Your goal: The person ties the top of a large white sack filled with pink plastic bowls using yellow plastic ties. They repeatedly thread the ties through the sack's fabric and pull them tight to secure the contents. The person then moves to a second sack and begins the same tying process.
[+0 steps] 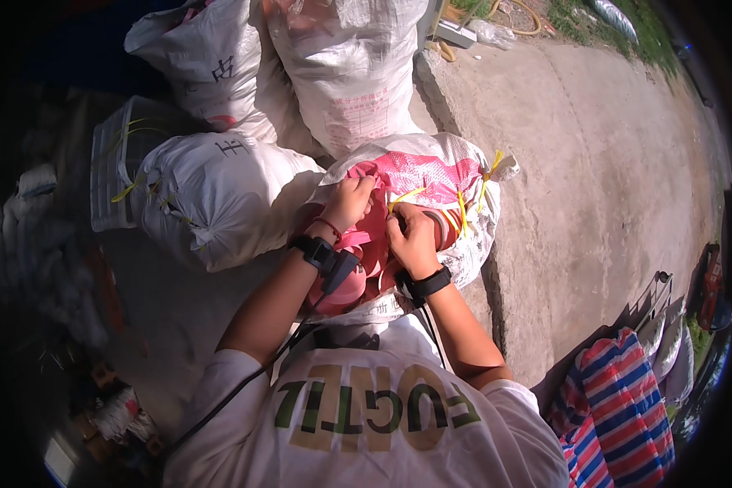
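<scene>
A white woven sack (431, 154) with a pink printed patch stands in front of me, its mouth partly open. Pink and reddish pieces (370, 248) that look like plastic fill it. My left hand (350, 202) is closed at the sack's far left rim, pinching pink material there. Against the near side of the opening, my right hand (416, 241) pinches a thin yellow tie (407, 196) between thumb and fingers. More yellow ties (462, 213) are knotted through the gathered rim on the right. My fingertips partly hide the tie's lower end.
Several other filled white sacks stand beyond, one tied sack (228, 195) at left and a tall one (354, 73) behind. A clear plastic crate (110, 163) is farther left. A concrete ledge (496, 301) runs along the right. A striped bag (622, 398) lies at lower right.
</scene>
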{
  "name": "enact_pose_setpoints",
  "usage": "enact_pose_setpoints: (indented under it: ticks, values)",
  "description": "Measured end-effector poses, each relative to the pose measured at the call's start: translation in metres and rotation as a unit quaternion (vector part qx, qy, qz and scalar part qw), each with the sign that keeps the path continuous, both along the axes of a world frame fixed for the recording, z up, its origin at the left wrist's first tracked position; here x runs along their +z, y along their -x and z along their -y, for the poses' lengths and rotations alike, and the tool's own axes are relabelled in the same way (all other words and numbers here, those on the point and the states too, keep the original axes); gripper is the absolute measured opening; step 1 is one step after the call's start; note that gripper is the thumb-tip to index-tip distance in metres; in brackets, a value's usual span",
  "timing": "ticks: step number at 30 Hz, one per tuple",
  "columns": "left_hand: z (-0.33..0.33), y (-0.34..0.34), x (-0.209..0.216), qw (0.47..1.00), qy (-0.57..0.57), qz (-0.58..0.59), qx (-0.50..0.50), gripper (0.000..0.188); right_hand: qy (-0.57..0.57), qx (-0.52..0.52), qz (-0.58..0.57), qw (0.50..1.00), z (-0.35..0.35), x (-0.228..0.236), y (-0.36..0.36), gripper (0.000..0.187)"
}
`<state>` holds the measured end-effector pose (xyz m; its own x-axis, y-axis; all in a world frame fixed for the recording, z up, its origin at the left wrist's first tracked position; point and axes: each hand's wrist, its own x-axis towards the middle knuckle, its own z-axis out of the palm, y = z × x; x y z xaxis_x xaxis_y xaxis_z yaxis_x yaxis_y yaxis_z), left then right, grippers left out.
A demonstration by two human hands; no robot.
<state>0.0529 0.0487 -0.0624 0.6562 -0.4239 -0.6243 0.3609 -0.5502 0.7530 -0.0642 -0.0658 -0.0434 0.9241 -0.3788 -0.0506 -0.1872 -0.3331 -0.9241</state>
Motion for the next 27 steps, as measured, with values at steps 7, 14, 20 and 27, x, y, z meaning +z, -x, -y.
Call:
enact_pose_setpoints:
  ticks: [7,14,20,27]
  values:
    - [-0.07,-0.108,0.044,0.89,-0.147,0.413,0.122,0.049,0.232,-0.034,0.078,0.969,0.028,0.057,0.029,0.041]
    - [-0.016,-0.045,0.137,0.666,-0.005,0.74,-0.089,0.023,0.17,0.025,0.182,0.968,0.01,0.062,-0.031,0.036]
    - [-0.034,-0.018,0.126,0.909,0.142,0.392,-0.001,0.027,0.11,0.109,0.147,0.977,-0.018,0.02,-0.053,0.014]
    - [-0.043,0.023,0.036,0.903,-0.143,0.209,-0.348,0.045,-0.125,-0.114,0.07,0.983,-0.038,0.002,-0.074,0.025]
